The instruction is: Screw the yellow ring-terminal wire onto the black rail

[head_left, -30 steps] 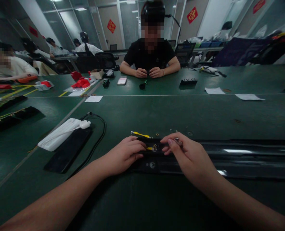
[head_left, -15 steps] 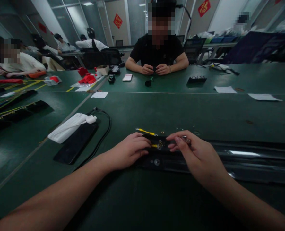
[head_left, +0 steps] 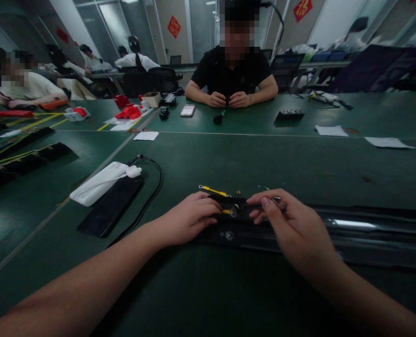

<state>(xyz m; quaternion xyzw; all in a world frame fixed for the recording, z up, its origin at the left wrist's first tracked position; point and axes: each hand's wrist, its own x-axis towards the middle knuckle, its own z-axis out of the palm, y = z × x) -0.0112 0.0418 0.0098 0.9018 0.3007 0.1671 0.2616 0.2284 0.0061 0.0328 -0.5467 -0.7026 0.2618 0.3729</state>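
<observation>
A long black metal rail (head_left: 260,243) lies across the table in front of me. My left hand (head_left: 194,216) is closed over its left end, next to a short yellow wire (head_left: 225,212) whose end sits at a bolt (head_left: 234,212). Between the thumb and fingers of my right hand (head_left: 285,217) is a slim metal wrench (head_left: 279,202), its tip by that bolt and its middle partly hidden by my fingers. Nearer me, a round screw head (head_left: 229,235) shows on the rail. Behind the rail lie a loose yellow wire with ring terminals (head_left: 213,190) and a small brass nut (head_left: 238,192).
To the left are a black phone (head_left: 111,203), a white pouch (head_left: 99,185) and a black cable (head_left: 159,175). Across the green table sits a person in a black shirt (head_left: 232,75), hands together. Paper slips (head_left: 330,131) and a black block (head_left: 289,115) lie farther back.
My right hand has shifted slightly right, and the wrench has turned a little with it. My left hand stays on the rail. The whole view has moved slightly.
</observation>
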